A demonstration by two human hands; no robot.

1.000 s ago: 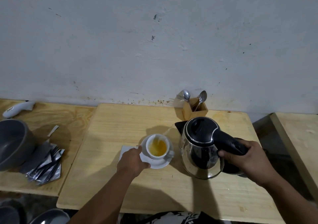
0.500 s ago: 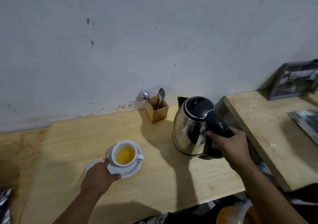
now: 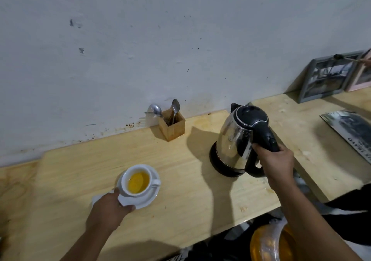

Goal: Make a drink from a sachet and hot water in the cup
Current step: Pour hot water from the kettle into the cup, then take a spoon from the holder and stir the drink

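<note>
Water's in: cup [image 3: 138, 181] holds yellow liquid, sitting on saucer [image 3: 140, 199] near-left on the table [image 3: 190, 196]. Right hand [image 3: 276, 161] wrapped tight round handle of kettle [image 3: 240, 140], which sits on its base [image 3: 215, 161], far right of cup. Left hand [image 3: 109, 210] pinches saucer's near rim. Pour looks done; stirring probably left, spoons in holder [image 3: 172, 127] by wall untouched. No sachet visible

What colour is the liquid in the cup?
Yellow-orange, seen best in the head view: the liquid inside the white cup.

Left hand [image 3: 109, 208] pinches with thumb forward, right hand [image 3: 276, 161] fisted, both arms outstretched
</note>
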